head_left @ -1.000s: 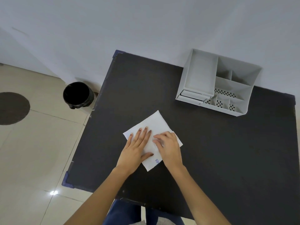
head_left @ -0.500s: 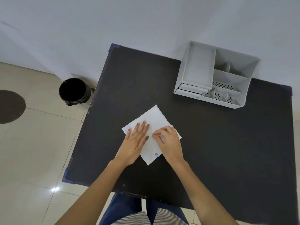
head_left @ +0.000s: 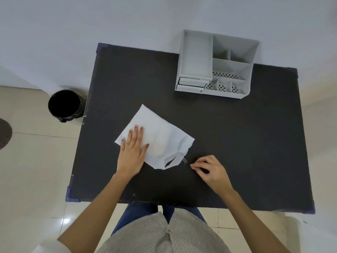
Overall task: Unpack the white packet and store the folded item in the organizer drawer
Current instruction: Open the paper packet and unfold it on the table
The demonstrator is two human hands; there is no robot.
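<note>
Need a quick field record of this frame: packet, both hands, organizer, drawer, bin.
packet: white packet flat on black table, near edge torn open and crumpled
left hand: left hand flat on the packet, pinning it
right hand: right hand off the packet, fingers pinched together; held thing unclear
organizer: grey organizer at far table edge, compartments look empty
drawer: drawer at the organizer's front left, looks shut
bin: black bin on floor, left of table

The table (head_left: 228, 143) has a black top with blue corner pieces and stands against a pale wall. A white packet (head_left: 160, 137) lies flat near the middle, with its right end torn and crumpled. A grey organizer (head_left: 217, 64) with several compartments stands at the far edge, well apart from the packet. The left hand (head_left: 132, 152) rests flat on the packet.
</note>
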